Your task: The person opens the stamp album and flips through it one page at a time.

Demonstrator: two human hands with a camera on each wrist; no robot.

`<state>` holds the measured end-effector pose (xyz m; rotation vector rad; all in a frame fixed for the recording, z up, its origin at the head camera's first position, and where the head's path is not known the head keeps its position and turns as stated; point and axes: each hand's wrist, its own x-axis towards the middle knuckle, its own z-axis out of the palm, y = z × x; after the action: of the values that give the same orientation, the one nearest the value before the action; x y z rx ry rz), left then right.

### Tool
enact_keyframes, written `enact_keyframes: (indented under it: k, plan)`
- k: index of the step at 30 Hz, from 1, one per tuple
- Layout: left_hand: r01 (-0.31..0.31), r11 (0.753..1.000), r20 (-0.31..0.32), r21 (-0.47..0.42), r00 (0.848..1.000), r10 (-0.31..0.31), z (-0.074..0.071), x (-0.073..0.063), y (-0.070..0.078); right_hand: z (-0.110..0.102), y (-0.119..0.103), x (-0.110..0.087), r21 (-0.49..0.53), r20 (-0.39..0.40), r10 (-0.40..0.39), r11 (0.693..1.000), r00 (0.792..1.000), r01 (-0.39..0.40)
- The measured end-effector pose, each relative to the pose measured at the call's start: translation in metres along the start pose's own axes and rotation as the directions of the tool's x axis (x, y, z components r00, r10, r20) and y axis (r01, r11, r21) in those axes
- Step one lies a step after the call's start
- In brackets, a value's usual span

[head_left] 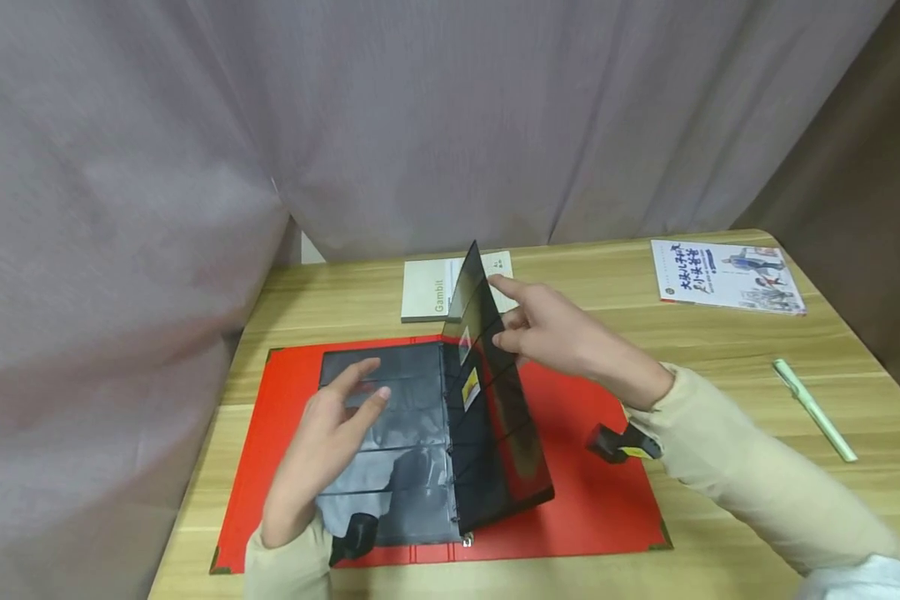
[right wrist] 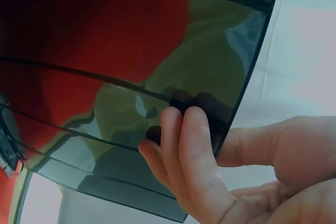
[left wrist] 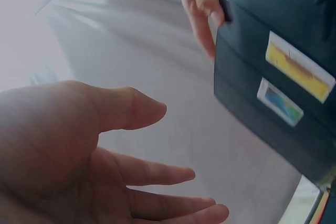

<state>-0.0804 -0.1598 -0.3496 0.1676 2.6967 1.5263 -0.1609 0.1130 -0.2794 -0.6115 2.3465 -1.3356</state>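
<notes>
A red stamp album [head_left: 585, 433] lies spread on the table, with black pocketed pages fixed along its spine. One black album page [head_left: 506, 433] stands up from the spine, its outer edge between the thumb and fingers of my right hand [head_left: 558, 329]. In the right wrist view, that hand's fingers [right wrist: 197, 156] press the page's glossy side while the thumb is behind it. Two small stamps, a yellow one [left wrist: 299, 69] and a bluish one [left wrist: 280, 102], sit in the page's pockets. Over the flat left page [head_left: 412, 417] hovers my left hand [head_left: 326, 437], fingers relaxed and holding nothing.
Behind the album lies a pale notebook [head_left: 423, 292] marked Gambit, partly hidden by the raised page. A white illustrated booklet [head_left: 727, 275] is at the back right, and a light green pen [head_left: 816, 410] lies near the right edge. Grey curtain [head_left: 450, 125] hangs behind the table.
</notes>
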Motion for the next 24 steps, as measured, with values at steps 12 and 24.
enact_keyframes:
  k: [12, 24]
  plan:
    - [-0.128, 0.987, 0.058, -0.096, 0.989, 0.134, 0.017, 0.009, 0.014, 0.031, -0.007, 0.024, 0.112, 0.039, 0.050, 0.992, 0.998, -0.054]
    - [-0.154, 0.976, 0.039, -0.156, 0.986, 0.161, 0.026, 0.015, 0.026, 0.046, -0.016, 0.033, 0.151, 0.069, 0.049, 0.987, 0.996, -0.059]
